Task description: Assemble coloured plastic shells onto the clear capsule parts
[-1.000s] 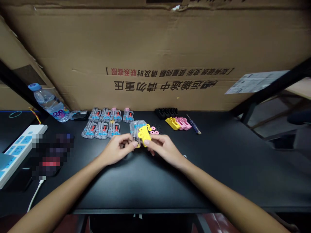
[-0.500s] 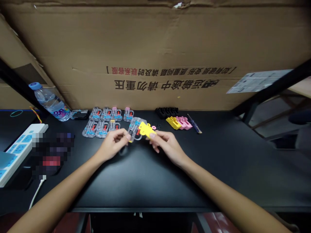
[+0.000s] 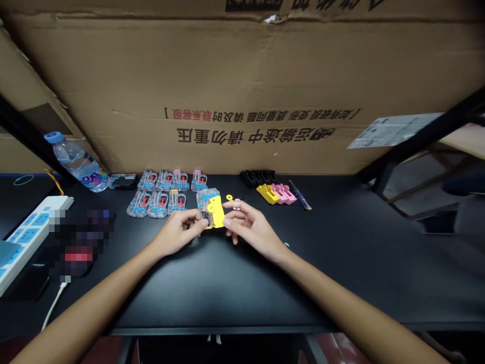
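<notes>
My left hand [image 3: 177, 231] pinches the lower left edge of a clear plastic casing [image 3: 207, 194] with blue parts at its top and a black label. Against the right side of that casing lies a flat yellow plastic piece [image 3: 217, 213] with a rounded tab. The thumb and index finger of my right hand [image 3: 253, 228] are at the yellow piece's right edge. Just behind my right fingers lie a small yellow ring [image 3: 229, 197], a pink ring [image 3: 237, 203] and dark rings.
Several clear casings [image 3: 157, 203] with blue and red parts stand in two rows at left. Black pieces [image 3: 257, 177], yellow pieces [image 3: 268, 193], pink pieces [image 3: 283, 193] and a screwdriver [image 3: 300, 195] lie at right. A water bottle [image 3: 81, 164] and power strip [image 3: 34, 227] are far left. Cardboard [image 3: 242, 76] walls the back.
The yellow piece has moved left and turned upright, now lying against the casing's right side. The casing has come slightly left and straightened. My head view has tilted slightly upward.
</notes>
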{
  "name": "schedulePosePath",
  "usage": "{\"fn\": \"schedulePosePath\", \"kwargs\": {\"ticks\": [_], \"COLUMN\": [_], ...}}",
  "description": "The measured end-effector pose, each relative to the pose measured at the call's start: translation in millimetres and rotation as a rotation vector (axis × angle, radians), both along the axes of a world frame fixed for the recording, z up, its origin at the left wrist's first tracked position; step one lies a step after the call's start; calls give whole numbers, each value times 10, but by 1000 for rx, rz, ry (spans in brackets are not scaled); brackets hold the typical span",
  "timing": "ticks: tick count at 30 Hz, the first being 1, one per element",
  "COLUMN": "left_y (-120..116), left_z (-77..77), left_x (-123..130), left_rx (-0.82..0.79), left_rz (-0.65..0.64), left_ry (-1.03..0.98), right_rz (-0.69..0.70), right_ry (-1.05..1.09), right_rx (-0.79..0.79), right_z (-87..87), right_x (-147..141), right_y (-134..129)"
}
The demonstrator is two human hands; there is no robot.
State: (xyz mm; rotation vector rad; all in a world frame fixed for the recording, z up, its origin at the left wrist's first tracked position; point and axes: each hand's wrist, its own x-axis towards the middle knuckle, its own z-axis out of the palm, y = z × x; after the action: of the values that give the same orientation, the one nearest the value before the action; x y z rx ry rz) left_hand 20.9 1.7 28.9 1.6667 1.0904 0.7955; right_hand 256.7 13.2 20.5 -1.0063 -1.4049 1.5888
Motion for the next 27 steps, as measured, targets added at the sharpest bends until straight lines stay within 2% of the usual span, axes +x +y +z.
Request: {"fn": "schedulePosePath", "kwargs": {"ticks": [7,18,20,24,27], "left_y": [12,18,20,43,67], "left_z": [-75,-104,-112,-156,-189], "left_x": [2,105,101,78,69], "left_rx": [21,-38,-37,-69,-93], "left_rz": [11,25,26,49,44], "left_ry": [30,-86,-95,-142,-157], "right_rz": [-11,-25,-3,130,130], "right_ry": [47,104,102,107,130], "right_rx": [-9,-19,-2,27,-6], "right_z": [-39,-34,-18,8,-9], "right_x": [-34,-49,-63,-102,-106], "right_y": [15,29,14,-38,-42]}}
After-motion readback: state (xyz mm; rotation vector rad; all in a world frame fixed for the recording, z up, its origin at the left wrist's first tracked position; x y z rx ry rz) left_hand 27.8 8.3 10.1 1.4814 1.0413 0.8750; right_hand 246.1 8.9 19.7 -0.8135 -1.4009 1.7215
